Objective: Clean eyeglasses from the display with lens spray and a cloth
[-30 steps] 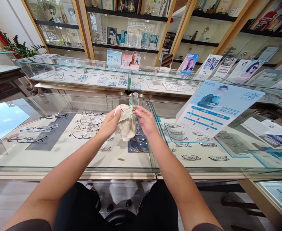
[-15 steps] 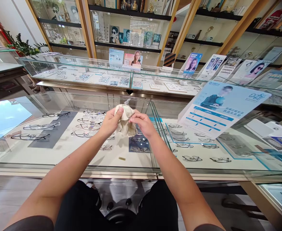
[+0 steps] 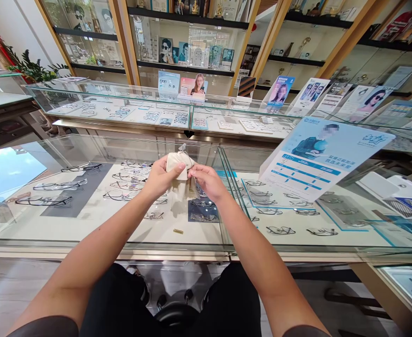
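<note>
Glass counter [image 3: 104, 253]: blue-white sign [image 3: 323, 157] on top, eyeglasses [image 3: 43, 201] inside.

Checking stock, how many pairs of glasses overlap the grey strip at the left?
3: far pair, middle pair and near pair, each partly on the grey strip; none looks hidden.

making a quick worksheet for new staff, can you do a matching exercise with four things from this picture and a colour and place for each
1. cloth
2. small bar
3. large sign
4. leafy plant

A. green, at the far left
B. gold-coloured, below the hands in the picture
C. blue and white, at the right
D. beige, held in the left hand

Pairs: 1-D, 2-B, 3-C, 4-A
</note>
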Demonstrator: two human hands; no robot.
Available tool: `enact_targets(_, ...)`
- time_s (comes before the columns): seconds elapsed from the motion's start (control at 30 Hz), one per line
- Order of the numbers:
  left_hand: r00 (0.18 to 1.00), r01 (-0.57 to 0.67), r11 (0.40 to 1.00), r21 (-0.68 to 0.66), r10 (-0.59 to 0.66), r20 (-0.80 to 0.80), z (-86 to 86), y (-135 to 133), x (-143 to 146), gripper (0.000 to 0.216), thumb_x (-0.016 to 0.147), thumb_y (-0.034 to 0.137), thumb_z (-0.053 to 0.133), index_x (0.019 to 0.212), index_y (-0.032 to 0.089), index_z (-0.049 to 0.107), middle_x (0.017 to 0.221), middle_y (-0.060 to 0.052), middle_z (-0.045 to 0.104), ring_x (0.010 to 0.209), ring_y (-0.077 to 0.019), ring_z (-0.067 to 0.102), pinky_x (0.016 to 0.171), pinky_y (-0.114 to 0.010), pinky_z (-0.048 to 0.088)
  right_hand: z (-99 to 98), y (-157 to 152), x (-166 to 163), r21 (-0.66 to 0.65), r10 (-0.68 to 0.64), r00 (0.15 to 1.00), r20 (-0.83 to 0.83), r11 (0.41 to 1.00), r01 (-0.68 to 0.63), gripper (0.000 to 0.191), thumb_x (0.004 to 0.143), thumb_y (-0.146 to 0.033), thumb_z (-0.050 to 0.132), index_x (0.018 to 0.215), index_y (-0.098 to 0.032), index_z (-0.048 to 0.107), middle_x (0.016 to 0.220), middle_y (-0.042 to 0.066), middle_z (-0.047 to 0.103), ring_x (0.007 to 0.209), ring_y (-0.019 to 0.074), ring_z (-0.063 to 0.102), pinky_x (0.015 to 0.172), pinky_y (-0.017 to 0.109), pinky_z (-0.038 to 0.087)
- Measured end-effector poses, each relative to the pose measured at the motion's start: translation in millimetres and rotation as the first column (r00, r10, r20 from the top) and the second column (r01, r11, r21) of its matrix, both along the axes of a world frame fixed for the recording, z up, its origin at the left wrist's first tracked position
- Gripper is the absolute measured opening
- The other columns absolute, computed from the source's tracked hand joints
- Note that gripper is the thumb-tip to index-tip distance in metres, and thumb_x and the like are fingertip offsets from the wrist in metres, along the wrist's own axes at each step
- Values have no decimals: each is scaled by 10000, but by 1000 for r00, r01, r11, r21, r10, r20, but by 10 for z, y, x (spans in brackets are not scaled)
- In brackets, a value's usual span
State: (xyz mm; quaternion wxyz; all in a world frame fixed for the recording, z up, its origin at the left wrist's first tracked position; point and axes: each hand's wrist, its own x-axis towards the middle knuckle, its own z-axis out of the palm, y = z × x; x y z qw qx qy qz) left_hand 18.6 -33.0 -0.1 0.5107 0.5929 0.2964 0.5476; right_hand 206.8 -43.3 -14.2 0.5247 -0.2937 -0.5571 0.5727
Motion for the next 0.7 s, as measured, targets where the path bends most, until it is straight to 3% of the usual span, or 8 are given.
enact_targets(0.3, 996, -44, 991, 123, 53, -71, 30, -50, 6, 509, 711, 538, 1002, 911, 173, 709, 796, -5, 710, 711, -144, 611, 681, -263, 502, -47, -29, 14, 14, 119, 988, 98, 993, -121, 383, 826, -577, 888, 885, -204, 825, 1021, 49, 700, 999, 212, 626, 939, 344, 513)
enact_targets(0.53, 986, -135, 983, 128, 146, -80, -23, -74, 62, 556, 772, 666, 924, 861, 179, 671, 762, 3, 670, 673, -132, 559, 661, -265, 477, -68, -35, -40, 81, 188, 971, 146, 976, -201, 425, 850, -611, 892, 896, -193, 829, 1006, 38, 726, 967, 192, 625, 925, 326, 504)
enact_targets(0.7, 982, -181, 976, 120, 185, -27, -41, -95, 94, 579, 862, 744, 819, 814, 192, 650, 680, 11, 620, 598, -123, 513, 596, -266, 437, -49, -59, -70, 53, 200, 967, 157, 976, -210, 354, 848, -548, 879, 895, -199, 846, 1004, 43, 743, 944, 196, 647, 933, 341, 515)
